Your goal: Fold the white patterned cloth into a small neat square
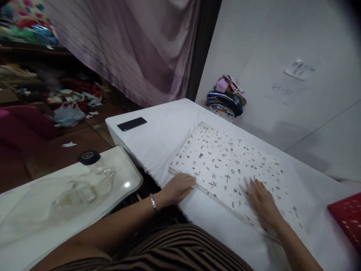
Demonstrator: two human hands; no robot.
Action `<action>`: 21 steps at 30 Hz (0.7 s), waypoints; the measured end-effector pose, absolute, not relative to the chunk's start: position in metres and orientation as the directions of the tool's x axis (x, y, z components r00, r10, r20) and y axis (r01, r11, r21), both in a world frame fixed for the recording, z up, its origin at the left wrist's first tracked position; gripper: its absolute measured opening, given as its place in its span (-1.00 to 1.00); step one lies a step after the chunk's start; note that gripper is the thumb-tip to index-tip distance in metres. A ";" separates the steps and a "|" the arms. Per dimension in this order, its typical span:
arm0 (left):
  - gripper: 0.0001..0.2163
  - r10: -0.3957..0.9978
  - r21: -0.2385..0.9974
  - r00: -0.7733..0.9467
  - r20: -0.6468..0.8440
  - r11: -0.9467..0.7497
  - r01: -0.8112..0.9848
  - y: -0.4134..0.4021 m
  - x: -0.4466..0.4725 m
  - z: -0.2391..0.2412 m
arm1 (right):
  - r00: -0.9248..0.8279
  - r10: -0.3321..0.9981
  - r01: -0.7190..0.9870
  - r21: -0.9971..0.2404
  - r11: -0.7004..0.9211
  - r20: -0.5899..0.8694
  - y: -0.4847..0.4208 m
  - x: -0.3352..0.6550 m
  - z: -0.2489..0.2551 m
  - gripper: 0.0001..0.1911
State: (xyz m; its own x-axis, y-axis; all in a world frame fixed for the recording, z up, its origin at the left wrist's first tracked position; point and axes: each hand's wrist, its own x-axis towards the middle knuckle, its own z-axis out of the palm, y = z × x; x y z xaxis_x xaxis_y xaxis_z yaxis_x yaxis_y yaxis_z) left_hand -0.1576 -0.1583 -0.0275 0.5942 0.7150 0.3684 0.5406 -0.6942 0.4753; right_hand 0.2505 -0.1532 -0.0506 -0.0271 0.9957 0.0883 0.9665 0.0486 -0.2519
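A folded white cloth (217,169) printed with small scattered motifs lies flat on the white-covered table. At its near left edge is my left hand (180,187), wearing a silver bracelet (153,202) at the wrist. The fingers bend together over that edge, closed on the cloth; the thumb side is partly hidden. My right hand (261,201) lies palm down on the cloth's right part, its fingers stretched out and slightly blurred. Nothing is held in it.
A black phone (132,124) lies on the white table (166,116). A second white table (124,162) at left bears clear plastic and a round black lid (89,157). Folded clothes (224,98) are stacked by the wall. A red patterned item (348,218) sits at right.
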 end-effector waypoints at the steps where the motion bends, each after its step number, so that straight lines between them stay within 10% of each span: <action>1: -0.75 0.801 0.507 0.478 0.360 -0.599 0.620 -0.161 -0.171 -0.027 | -0.073 0.993 0.954 -0.285 0.097 0.092 -0.150 0.236 -0.044 -0.32; 7: -0.76 0.975 0.538 -0.056 0.215 -0.071 0.840 -0.155 -0.213 -0.018 | -0.425 0.905 0.809 -0.438 0.392 0.024 -0.139 0.116 -0.008 -0.36; 13: -0.76 0.996 0.402 -0.079 0.034 0.059 0.914 -0.141 -0.207 -0.007 | -0.664 0.745 0.640 -0.473 0.605 0.055 -0.129 0.020 -0.006 -0.46; 21: -0.69 0.999 0.508 -0.020 0.027 0.003 0.861 -0.102 -0.210 -0.003 | -0.658 0.753 0.696 -0.394 0.600 -0.016 -0.130 -0.005 -0.027 -0.43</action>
